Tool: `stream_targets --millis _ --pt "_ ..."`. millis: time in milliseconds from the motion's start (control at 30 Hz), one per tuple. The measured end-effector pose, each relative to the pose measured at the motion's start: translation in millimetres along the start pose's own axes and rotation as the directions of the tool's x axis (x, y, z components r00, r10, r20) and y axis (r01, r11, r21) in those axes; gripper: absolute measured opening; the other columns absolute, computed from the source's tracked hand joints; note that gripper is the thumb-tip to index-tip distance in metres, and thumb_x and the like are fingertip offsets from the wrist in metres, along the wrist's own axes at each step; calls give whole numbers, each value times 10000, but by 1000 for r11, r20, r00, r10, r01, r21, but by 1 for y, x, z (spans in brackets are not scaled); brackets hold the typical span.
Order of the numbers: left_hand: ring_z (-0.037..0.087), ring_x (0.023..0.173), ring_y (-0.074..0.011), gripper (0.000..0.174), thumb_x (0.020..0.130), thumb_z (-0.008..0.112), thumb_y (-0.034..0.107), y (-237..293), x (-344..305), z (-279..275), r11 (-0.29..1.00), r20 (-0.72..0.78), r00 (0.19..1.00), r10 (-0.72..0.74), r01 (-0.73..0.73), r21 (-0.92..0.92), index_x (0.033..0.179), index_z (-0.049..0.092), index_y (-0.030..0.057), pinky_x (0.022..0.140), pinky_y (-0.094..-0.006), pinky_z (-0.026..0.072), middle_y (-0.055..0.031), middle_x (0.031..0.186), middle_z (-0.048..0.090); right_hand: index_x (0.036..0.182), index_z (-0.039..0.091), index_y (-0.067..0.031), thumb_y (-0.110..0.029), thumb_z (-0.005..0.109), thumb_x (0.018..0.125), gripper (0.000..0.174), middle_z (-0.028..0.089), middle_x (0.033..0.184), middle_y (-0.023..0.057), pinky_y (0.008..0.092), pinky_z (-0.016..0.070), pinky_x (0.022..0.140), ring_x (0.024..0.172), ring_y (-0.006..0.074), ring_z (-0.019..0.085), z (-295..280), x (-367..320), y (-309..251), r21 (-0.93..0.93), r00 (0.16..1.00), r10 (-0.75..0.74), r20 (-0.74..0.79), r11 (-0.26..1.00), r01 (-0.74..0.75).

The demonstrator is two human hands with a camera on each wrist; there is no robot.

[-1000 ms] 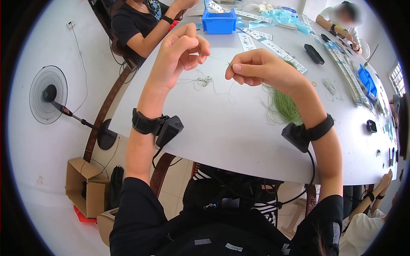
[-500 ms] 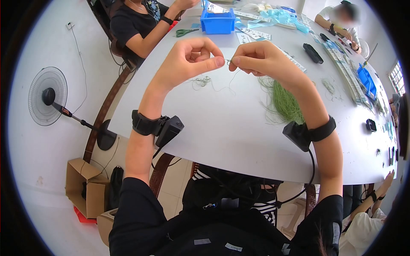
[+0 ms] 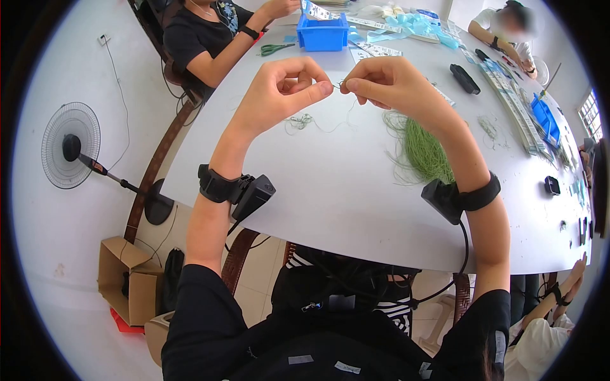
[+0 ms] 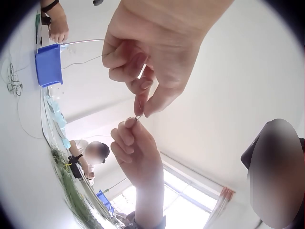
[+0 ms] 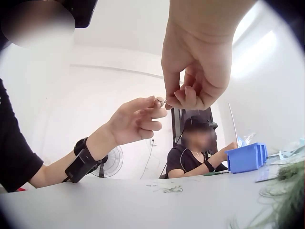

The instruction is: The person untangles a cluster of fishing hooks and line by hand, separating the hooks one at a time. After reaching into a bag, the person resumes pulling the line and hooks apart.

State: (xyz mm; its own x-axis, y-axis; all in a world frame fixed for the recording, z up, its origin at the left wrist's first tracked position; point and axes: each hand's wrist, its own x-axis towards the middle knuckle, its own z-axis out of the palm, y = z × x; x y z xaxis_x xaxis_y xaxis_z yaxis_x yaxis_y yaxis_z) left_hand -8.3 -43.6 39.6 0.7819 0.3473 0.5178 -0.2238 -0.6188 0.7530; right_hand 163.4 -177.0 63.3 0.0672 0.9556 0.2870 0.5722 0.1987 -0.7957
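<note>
Above the table, both hands meet fingertip to fingertip. My left hand (image 3: 277, 95) pinches a thin line between thumb and forefinger, its other fingers curled in. From the right, my right hand (image 3: 391, 82) pinches a tiny dark hook (image 5: 162, 101), which shows in the narrow gap between the fingertips. Much of the hook is hidden by the fingers. A loose strand (image 4: 85, 63) runs away from the left hand in the left wrist view. Under the right forearm lies a bundle of green line (image 3: 424, 152), and a small tangle of line (image 3: 300, 121) rests below the left hand.
Behind the hands stand a blue bin (image 3: 323, 35) and green-handled scissors (image 3: 275, 49). Printed strips (image 3: 378, 51) and light-blue plastic (image 3: 419, 28) lie at the back. A black case (image 3: 465, 79) sits to the right. Other people work around the table (image 3: 318, 197).
One second ago the hands were apart with a line stretched between them. My left hand has come down and right to meet the right fingertips; since half a second ago little has moved.
</note>
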Motion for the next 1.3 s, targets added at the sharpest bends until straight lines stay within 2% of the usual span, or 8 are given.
stream_targets --millis 600,800,933,1000,1033,1167,1267,1300 --pt "218 475 -19 157 807 691 203 2 -2 2 996 71 997 -41 35 84 744 637 70 466 -217 171 98 519 227 800 679 -23 -125 628 788 115 608 587 63 252 420 518 511 114 517 12 3 9 -250 953 -252 -167 946 207" --pt "218 464 -26 137 795 700 190 2 -1 2 991 108 994 -32 18 130 771 654 63 462 -217 187 93 509 234 784 680 -35 -146 615 786 128 593 549 55 249 429 505 488 119 534 13 2 3 -280 967 -199 -160 948 149" --pt "310 498 -40 155 784 705 208 20 -3 -6 993 399 915 -54 7 117 756 683 57 460 -218 236 69 538 400 811 693 -48 -178 622 802 148 642 653 27 232 458 575 570 97 578 -6 -6 -10 -400 985 18 171 915 53" --pt "377 541 -52 168 790 695 228 24 -4 -16 993 631 774 45 -106 60 753 706 64 466 -233 265 47 592 515 813 714 -65 -217 629 774 179 662 659 42 241 465 543 510 133 587 -20 -10 -14 -328 879 96 467 942 71" --pt "520 686 -90 231 811 669 283 14 -4 -27 992 713 695 91 -124 -6 750 727 67 544 -236 372 -15 772 644 874 718 -69 -227 617 782 209 690 783 43 247 490 630 540 145 633 -28 -15 -19 -424 804 255 537 906 -4" --pt "618 926 -165 346 835 637 338 10 -4 -47 957 599 761 250 -101 -271 816 711 1 840 -268 463 -93 935 678 928 698 -46 -213 581 808 236 687 899 58 256 481 710 538 162 652 -31 -18 -24 -417 871 271 409 905 -86" --pt "625 909 -172 298 841 637 273 7 -1 -49 999 269 963 19 -25 19 873 695 -18 829 -279 474 -97 933 679 900 695 -38 -206 581 808 223 687 866 66 248 481 679 537 161 651 -20 -12 -14 -386 947 173 272 921 -57" --pt "633 862 -165 213 835 639 190 0 1 -45 996 178 981 -76 66 61 917 686 -1 801 -279 479 -89 915 680 930 684 -17 -162 565 850 204 675 836 101 206 463 530 520 156 644 -17 -10 -11 -384 948 106 301 923 19"
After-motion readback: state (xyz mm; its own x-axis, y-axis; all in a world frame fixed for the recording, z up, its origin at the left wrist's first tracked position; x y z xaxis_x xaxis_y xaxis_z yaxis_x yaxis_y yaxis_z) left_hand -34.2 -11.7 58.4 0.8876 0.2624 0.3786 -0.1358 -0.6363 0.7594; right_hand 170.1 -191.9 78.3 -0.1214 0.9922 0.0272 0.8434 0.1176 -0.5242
